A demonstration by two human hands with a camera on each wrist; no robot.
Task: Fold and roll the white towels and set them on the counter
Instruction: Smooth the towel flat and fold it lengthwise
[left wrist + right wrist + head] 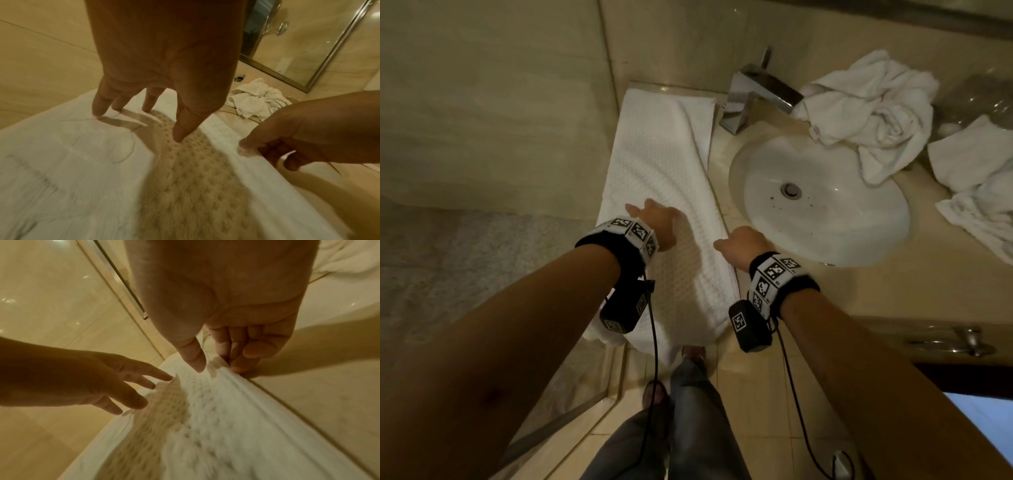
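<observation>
One long waffle-weave towel [664, 192] lies flat on the bench [835, 291], stretched away from the person with its near end hanging over the bench's front edge, and both hands are on it. The left hand [657, 222] sits on the middle of the strip with its fingers [98, 104] straight and spread, their tips touching the cloth. The right hand [743, 246] works the towel's edge on the basin side. From the head view its grip is hidden, but the left wrist view settles it: thumb on top, fingers curled under, pinching the hem. The right wrist view shows the same thumb pointing down at the weave with the fingers tucked beside the edge.

Count the cloths: beyond the right hand, a crumpled white towel [866, 113] is heaped against the faucet [753, 92] and over the rim of the sink [822, 205], and further to the right a second loose towel [976, 185] lies bunched on the bench. That makes three towels in the head view. The left wrist camera catches only the flat one and one heap past the right hand, plus a metal-framed glass panel [329, 48] that the head view does not show there.

One faucet, one oval sink, just to the right of the right hand. Down below the hands, the person's trousers [688, 421] and shoes over the tiled floor [750, 394].
</observation>
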